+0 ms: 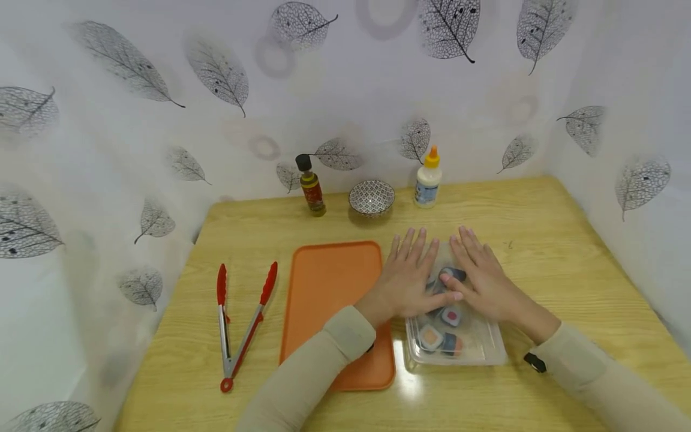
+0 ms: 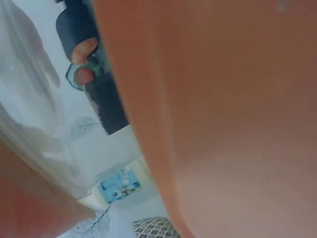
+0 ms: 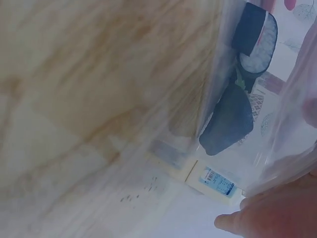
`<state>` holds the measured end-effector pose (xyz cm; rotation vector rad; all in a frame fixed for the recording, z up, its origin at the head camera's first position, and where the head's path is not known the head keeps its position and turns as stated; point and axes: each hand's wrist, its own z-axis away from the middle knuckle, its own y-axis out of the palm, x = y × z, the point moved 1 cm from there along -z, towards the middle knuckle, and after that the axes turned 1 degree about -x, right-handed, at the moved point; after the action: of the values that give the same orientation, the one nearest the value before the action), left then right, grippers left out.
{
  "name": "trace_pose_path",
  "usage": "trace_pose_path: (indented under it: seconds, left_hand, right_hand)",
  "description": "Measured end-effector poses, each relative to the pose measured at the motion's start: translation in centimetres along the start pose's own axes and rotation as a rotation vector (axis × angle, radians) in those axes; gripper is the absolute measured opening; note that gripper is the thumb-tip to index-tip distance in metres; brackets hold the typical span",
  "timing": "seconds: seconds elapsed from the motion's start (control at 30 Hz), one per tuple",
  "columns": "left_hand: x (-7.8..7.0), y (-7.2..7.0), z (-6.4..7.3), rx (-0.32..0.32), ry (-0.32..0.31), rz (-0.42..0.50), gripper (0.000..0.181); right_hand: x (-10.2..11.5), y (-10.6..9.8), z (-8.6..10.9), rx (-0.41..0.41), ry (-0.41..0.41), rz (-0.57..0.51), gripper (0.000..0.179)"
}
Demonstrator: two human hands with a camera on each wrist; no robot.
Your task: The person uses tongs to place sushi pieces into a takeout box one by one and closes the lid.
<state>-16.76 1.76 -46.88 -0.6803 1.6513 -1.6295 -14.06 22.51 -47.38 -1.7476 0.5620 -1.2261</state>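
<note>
A clear plastic container (image 1: 483,351) with a translucent lid stands on the wooden table, right of the tray. Through it show several sushi pieces (image 1: 452,315), some wrapped in dark seaweed. My left hand (image 1: 406,282) lies palm down on the lid's left side, fingers extended. On the right side of the lid rests my right hand (image 1: 483,285), its fingers straight too; the two thumbs meet near the middle. From the side, the left wrist view shows dark sushi rolls (image 2: 106,104) inside, and the right wrist view a dark-wrapped piece (image 3: 230,119) behind the clear wall.
An orange tray (image 1: 329,282) lies under my left forearm. Spread red-tipped tongs (image 1: 227,367) are at its left. Along the back stand a dark-capped sauce bottle (image 1: 312,192), a patterned bowl (image 1: 371,198) and a white bottle with an orange nozzle (image 1: 428,179). Leaf-printed curtain (image 1: 335,90) surrounds the table.
</note>
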Motion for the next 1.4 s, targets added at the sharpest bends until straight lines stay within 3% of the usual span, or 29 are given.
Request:
trace_pose_path:
  seconds: [0.13, 0.27, 0.4, 0.5, 0.6, 0.8, 1.17, 1.4]
  left_hand:
    - [-0.3, -0.2, 0.6, -0.083, 0.004, -0.049, 0.104]
    - [-1.5, -0.9, 2.8, -0.158, 0.104, -0.096, 0.105]
    - [-2.8, -1.0, 5.6, -0.132, 0.22, -0.109, 0.116]
    - [-3.3, -0.9, 6.7, -0.111, 0.262, -0.126, 0.117]
    - [-3.4, -0.6, 6.8, -0.088, 0.254, -0.114, 0.115]
    - [-3.5, 0.3, 6.9, -0.044, 0.205, -0.053, 0.116]
    - [-3.8, 1.1, 7.0, -0.14, 0.195, -0.128, 0.125]
    - [-3.9, 1.0, 6.7, -0.13, 0.149, -0.111, 0.132]
  right_hand:
    - [-0.1, 0.1, 0.6, -0.05, -0.011, 0.015, 0.078]
    - [1.1, -0.3, 2.1, -0.101, -0.094, 0.055, 0.07]
    - [3.2, -0.2, 4.4, -0.106, -0.227, 0.129, 0.071]
    - [4.1, 0.5, 6.1, -0.11, -0.308, 0.216, 0.075]
    - [4.2, 1.3, 6.9, -0.117, -0.361, 0.284, 0.078]
    - [4.2, 2.3, 7.4, -0.136, -0.381, 0.335, 0.078]
    - [4.1, 2.7, 7.4, -0.176, -0.362, 0.396, 0.073]
    - [4.2, 2.4, 7.4, -0.17, -0.35, 0.404, 0.074]
